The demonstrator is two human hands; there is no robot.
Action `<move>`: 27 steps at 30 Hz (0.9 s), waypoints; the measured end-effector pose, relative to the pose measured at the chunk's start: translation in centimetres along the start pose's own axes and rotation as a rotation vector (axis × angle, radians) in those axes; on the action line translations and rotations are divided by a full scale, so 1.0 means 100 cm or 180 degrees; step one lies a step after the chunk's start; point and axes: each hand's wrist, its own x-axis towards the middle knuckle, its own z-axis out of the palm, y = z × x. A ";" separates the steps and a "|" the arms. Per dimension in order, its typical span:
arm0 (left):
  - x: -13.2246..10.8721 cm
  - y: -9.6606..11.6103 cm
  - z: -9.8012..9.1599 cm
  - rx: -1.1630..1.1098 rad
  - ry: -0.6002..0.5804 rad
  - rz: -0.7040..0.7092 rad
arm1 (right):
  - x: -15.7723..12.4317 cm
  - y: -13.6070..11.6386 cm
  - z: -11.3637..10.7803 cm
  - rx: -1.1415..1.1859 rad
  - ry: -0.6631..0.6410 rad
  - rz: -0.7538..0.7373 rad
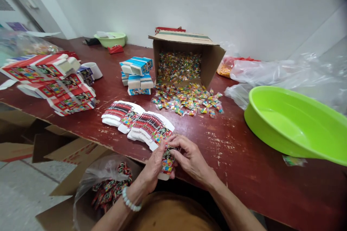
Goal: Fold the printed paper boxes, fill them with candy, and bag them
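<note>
My left hand (pixel 155 166), with a beaded bracelet on its wrist, is closed around a small printed candy box (pixel 167 162) at the table's front edge. Bent over the top of that box are the fingers of my right hand (pixel 188 157), thumb and forefinger pinched at its upper part. White flaps show at the box's lower end. Just beyond my hands, two fanned rows of flat red-and-black printed boxes (pixel 149 126) lie on the table. Past them, a pile of small wrapped candies (pixel 189 99) spills from a cardboard box (pixel 213 63) tipped on its side.
A large green basin (pixel 273 130) stands at the right, with clear plastic bags (pixel 279 72) behind it. Bundled red boxes (pixel 67 94) and blue boxes (pixel 139 79) are stacked on the left half. Below the edge, a plastic-lined carton holds red-and-black packets (pixel 114 187).
</note>
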 end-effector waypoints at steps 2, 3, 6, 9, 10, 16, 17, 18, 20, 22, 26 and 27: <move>-0.003 -0.004 0.002 -0.0161 -0.0076 0.0041 | 0.003 0.009 -0.007 0.0109 -0.0312 0.0230; -0.005 -0.006 0.001 -0.0223 -0.0184 0.0016 | 0.008 0.013 -0.014 0.0175 -0.0605 0.0384; -0.016 -0.011 -0.004 -0.0342 -0.0561 -0.0246 | 0.040 0.029 -0.042 -0.0356 -0.0826 0.0643; -0.029 -0.020 -0.013 -0.0418 -0.0704 -0.0644 | 0.083 0.046 -0.062 -0.1730 0.0223 0.0535; -0.033 -0.023 -0.018 -0.0427 -0.0691 -0.0721 | 0.095 0.052 -0.064 -0.1935 0.0359 0.0522; -0.050 -0.018 -0.063 0.0679 -0.0375 -0.0578 | 0.107 0.081 -0.045 -0.2265 0.0536 0.0674; -0.053 -0.014 -0.072 0.1119 -0.0473 -0.0680 | 0.103 0.083 -0.044 -0.2253 0.0579 0.0683; -0.055 -0.009 -0.080 0.1520 -0.0662 -0.0841 | 0.098 0.085 -0.045 -0.2217 0.0626 0.0687; -0.058 -0.002 -0.092 0.1991 -0.1108 -0.1134 | 0.087 0.086 -0.052 -0.2072 0.0727 0.0705; -0.058 0.004 -0.095 0.1987 -0.1282 -0.1075 | 0.075 0.084 -0.062 -0.1817 0.0815 0.0750; -0.047 0.014 -0.078 0.1219 -0.0817 -0.0514 | 0.051 0.060 -0.068 -0.1140 0.0799 0.0817; -0.044 0.017 -0.070 0.1025 -0.0767 -0.0457 | 0.045 0.049 -0.064 -0.0904 0.0700 0.0809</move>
